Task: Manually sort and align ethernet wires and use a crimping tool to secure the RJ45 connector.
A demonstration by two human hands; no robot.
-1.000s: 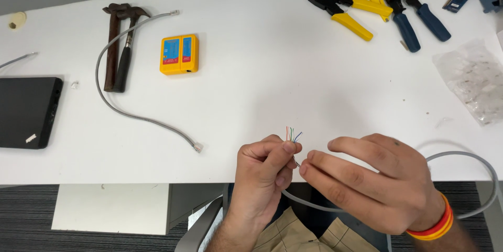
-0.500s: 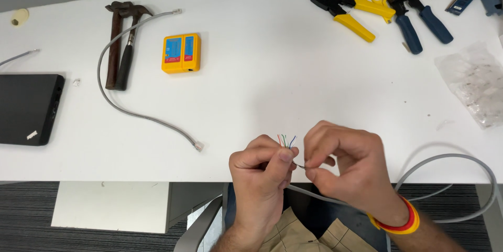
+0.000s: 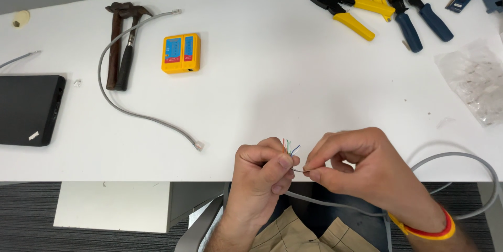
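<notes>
Left hand [image 3: 262, 176] fingers pinch a thin grey network cable [image 3: 335, 203] just below its fanned coloured wires [image 3: 290, 147]. Right hand [image 3: 361, 170] fingertips clamp one hair-fine wire beside the left thumb, over the white tabletop [image 3: 272, 89] edge. The wires look light, springy, easily kinked; best gripped near the jacket.
</notes>
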